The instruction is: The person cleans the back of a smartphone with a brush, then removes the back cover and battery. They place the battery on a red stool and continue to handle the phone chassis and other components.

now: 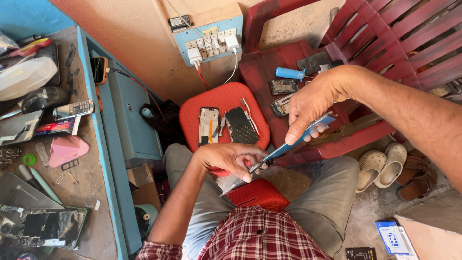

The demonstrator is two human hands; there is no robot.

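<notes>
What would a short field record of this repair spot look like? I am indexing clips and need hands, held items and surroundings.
left hand: grips slim metal tweezers and steadies the lower end of the phone
right hand: pinches the upper end of a thin blue-edged phone
red stool: carries an opened phone frame and a dark circuit board
red plastic chair: holds a blue cylinder and phone parts
wall socket board: two white chargers plugged in
blue workbench: cluttered with phones and tools
floor: pale clogs
</notes>
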